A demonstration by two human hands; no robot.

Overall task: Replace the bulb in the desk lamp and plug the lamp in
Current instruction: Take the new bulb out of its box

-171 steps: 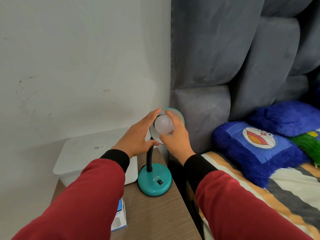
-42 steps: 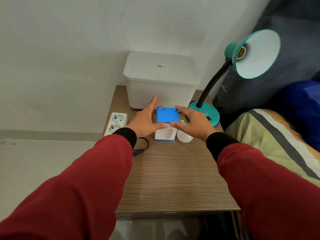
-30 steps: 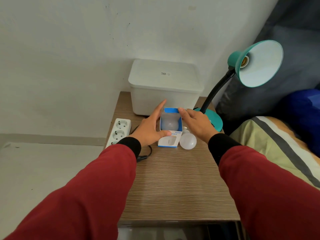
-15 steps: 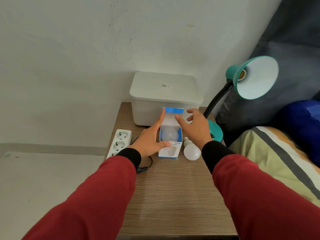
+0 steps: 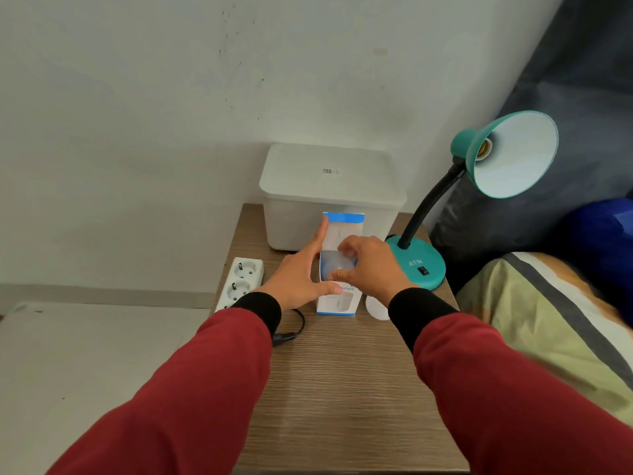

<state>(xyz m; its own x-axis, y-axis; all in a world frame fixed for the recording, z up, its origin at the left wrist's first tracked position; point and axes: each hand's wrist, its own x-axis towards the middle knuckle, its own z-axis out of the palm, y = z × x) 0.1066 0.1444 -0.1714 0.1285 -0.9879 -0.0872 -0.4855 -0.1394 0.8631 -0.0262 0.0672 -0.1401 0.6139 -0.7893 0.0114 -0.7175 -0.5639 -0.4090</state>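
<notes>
The left hand [image 5: 294,281] is gripping the box [image 5: 339,302] to steady it while the right hand [image 5: 371,269] is pinching the new bulb [image 5: 330,265] inside to lift it out.

Desk [image 5: 342,389]: wood-grain, matt. Carton [image 5: 337,303] in left hand [image 5: 294,279]: thin card, slight sheen. Tub [image 5: 329,186] beyond it: frosted matt plastic. Power strip [image 5: 241,279] left of it: smooth plastic. Lamp shade [image 5: 513,159] right of right hand [image 5: 371,269]: glossy.

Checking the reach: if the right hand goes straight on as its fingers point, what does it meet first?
The new bulb inside the open box, which the left hand holds; contact looks close, depth unclear.
</notes>
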